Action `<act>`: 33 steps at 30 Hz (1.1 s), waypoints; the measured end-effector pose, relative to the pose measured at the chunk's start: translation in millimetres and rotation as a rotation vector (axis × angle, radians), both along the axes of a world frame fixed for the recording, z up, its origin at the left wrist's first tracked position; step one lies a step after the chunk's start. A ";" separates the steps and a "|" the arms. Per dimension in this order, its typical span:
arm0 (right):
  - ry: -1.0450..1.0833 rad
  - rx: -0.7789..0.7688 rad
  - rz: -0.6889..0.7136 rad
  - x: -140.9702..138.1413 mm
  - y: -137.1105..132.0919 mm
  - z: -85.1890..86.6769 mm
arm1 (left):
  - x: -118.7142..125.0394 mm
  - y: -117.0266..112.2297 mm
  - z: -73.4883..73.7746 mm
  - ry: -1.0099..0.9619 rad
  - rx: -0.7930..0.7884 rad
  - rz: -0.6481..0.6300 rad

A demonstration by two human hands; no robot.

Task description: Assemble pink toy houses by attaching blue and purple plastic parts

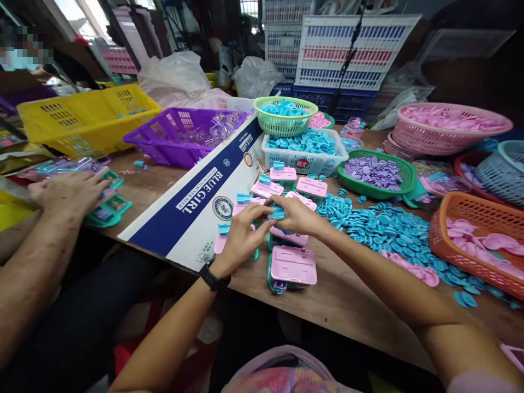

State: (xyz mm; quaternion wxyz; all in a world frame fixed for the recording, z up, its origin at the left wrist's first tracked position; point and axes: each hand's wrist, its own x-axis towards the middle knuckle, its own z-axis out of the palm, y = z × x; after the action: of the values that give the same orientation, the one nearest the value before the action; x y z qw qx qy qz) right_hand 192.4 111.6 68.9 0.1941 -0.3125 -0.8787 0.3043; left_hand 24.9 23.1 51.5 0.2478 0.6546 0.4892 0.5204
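Observation:
Over the rows of small boxes, my left hand (242,234) and my right hand (302,214) meet at a blue plastic piece (277,213). The fingertips of both hands pinch it from opposite sides. Part of the piece and of the box beneath is covered by my fingers. Closest to the table's front edge stands a pink-lidded box (293,266) with a teal base and no blue piece on its lid. On the left row, blue pieces (243,198) sit on several pink lids. Beside my right forearm spreads a pile of blue round parts (385,229).
A blue-and-white cardboard divider (192,202) runs along the left. Past it, another person's hand (73,191) rests by similar boxes. Behind are a white basket of blue pieces (305,158) and a green basket of purple pieces (346,177). An orange basket (444,224) stands right.

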 end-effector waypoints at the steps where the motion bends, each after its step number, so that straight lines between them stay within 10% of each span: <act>1: 0.049 -0.040 0.015 6.8 4.9 -1.0 | 2.8 4.6 0.2 -0.080 -0.062 -0.016; 9: 0.317 -0.409 -0.034 46.7 37.3 0.8 | 13.3 46.0 2.7 -0.626 -0.477 -0.101; 15: 0.347 -0.296 -0.172 45.6 50.2 -14.5 | 28.8 74.0 1.8 -0.752 -0.667 -0.137; 22: -0.461 0.329 -0.454 87.7 108.4 22.8 | 31.6 128.3 7.7 0.187 -0.179 -0.069; 27: -0.888 0.410 -0.340 79.0 140.6 33.6 | 57.7 177.5 6.7 0.828 -0.018 -0.181; 33: -1.054 0.457 -0.183 64.4 152.1 38.3 | 71.3 192.2 -3.0 1.061 -0.006 -0.196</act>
State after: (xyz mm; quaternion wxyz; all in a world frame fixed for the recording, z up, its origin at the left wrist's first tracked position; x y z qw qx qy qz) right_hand 256.9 263.7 107.2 -0.1816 -0.4468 -0.8694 -0.1079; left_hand 96.2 215.3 48.5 0.0160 0.8695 0.4851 0.0912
